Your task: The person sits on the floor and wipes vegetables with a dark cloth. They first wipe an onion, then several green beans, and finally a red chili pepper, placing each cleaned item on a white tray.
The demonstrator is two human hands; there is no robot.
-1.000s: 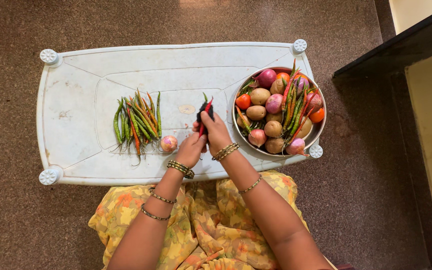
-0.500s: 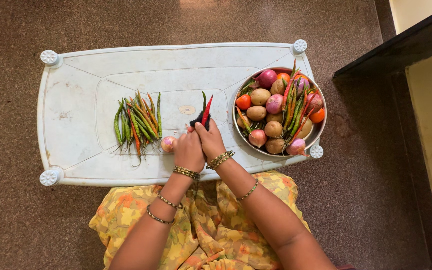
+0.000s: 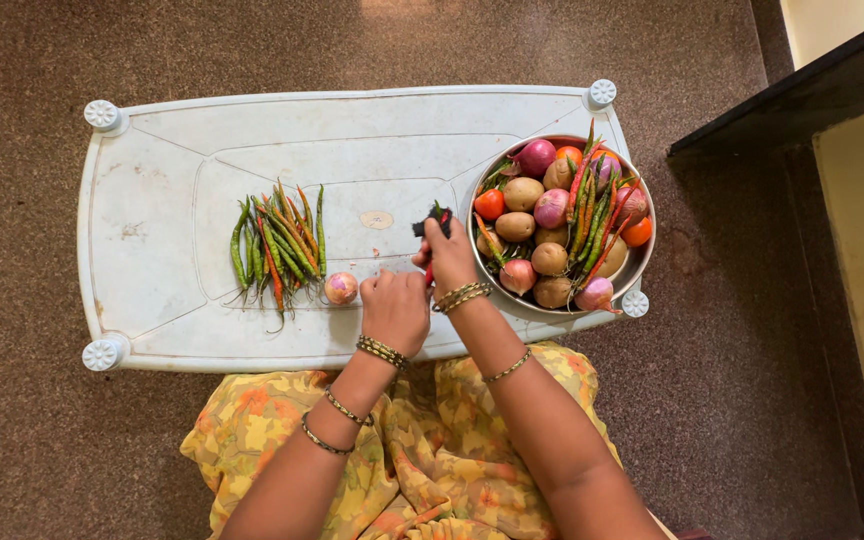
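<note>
We hold a small bunch of red and green chillies over the middle of the pale plastic counter, just beside the round steel bowl. Our right hand has its fingers closed around the bunch; our left hand is curled at its lower end, though we cannot tell whether it grips. One heap of long chillies and a small pink onion already lie sorted out; many chillies, potatoes, onions and tomatoes still fill the bowl.
</note>
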